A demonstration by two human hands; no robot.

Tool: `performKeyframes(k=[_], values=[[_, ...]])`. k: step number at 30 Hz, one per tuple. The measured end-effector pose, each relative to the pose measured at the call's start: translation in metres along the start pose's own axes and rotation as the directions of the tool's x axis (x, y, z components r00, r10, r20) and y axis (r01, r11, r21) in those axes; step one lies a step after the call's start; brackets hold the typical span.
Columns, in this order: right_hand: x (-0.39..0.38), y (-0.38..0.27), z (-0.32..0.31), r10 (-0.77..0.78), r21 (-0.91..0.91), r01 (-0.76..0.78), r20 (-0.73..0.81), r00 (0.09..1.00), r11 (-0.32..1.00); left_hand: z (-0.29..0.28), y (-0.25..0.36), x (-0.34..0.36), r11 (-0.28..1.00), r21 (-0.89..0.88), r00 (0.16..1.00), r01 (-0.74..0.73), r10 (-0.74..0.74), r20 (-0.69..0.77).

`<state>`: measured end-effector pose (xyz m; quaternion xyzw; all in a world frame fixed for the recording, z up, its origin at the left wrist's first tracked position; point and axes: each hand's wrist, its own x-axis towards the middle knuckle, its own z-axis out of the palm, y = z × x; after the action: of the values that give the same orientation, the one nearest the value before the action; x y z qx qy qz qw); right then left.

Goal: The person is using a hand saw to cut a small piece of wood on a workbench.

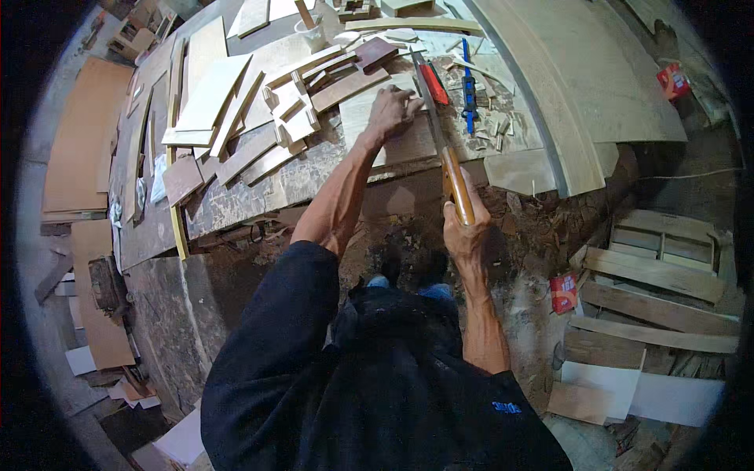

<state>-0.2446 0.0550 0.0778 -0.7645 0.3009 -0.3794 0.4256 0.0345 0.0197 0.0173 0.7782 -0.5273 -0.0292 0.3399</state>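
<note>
Two hands busy: my left hand [393, 110] lies flat, fingers spread and pressing down on the pale flat wooden board [369, 118] at the front edge of the worn, paint-flecked tabletop [236, 200]. My right hand [463, 228] is curled tight round the brown wooden handle of the hand saw [444, 141], whose blade runs away from me along the board's right edge, just beside my left fingertips.

Progress, as I judge it: the cut looks under way, not finished. The board reads as one piece under my palm; how deep the blade sits I cannot tell. Small pale wood offcuts [495, 129] lie scattered right of the blade, so some cutting here seems done.

Other bits: a heap of thin pale and reddish-brown wood strips and panels [267, 110] left of my hand, a blue bar-shaped tool [469, 86] beyond the saw, a large curved pale wooden piece [550, 86] to the right.

Containers: one white cup [314, 35] at the far side of the tabletop with a wooden stick standing in it; other contents not visible. A slatted wooden pallet [660, 275] on the floor to the right, with a small red packet [563, 292] near it.
</note>
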Motion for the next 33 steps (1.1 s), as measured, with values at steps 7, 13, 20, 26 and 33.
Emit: performKeyframes(k=[7, 13, 20, 26, 33], values=[[0.004, -0.011, -0.005, 0.121, 0.007, -0.122, 0.104, 0.987, 0.992, 0.035, -0.013, 0.030, 0.894, 0.218, 0.876, 0.391, -0.289, -0.386], [0.002, -0.001, -0.010, 0.056, 0.014, -0.057, 0.090, 0.994, 0.998, 0.043, 0.002, 0.035, 0.847, 0.236, 0.857, 0.477, -0.388, -0.340], [-0.034, -0.020, -0.037, 0.196, 0.032, -0.200, 0.108, 0.975, 0.979, 0.033, 0.008, 0.034, 0.819, 0.148, 0.789, 0.555, -0.461, -0.407], [-0.008, -0.015, -0.028, 0.053, -0.050, -0.050, 0.076, 0.996, 0.997, 0.029, 0.013, 0.033, 0.869, 0.167, 0.846, 0.466, -0.383, -0.370], [-0.008, -0.011, -0.023, 0.022, -0.006, -0.022, 0.083, 0.996, 1.000, 0.034, 0.004, 0.034, 0.843, 0.149, 0.814, 0.517, -0.431, -0.389]])
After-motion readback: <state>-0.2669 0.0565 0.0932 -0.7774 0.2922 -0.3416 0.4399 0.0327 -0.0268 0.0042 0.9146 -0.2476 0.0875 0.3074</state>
